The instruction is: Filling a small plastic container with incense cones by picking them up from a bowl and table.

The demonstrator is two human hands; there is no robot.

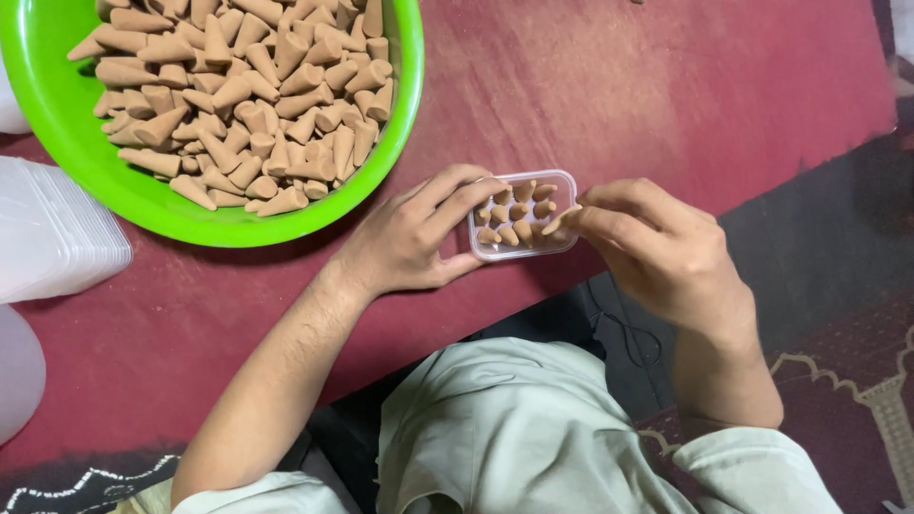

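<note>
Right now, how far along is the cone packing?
Done: the small clear box already has cones standing across most of it. In hand: the left hand steadies the box while the right hand sets a cone at its right edge. Left: the green bowl is heaped with cones, and stacked clear boxes wait at left.

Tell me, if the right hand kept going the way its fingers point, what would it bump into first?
Probably the small clear box of brown cones. The right hand points left, pinching one cone at the box's edge. Past it waits the left hand.
</note>
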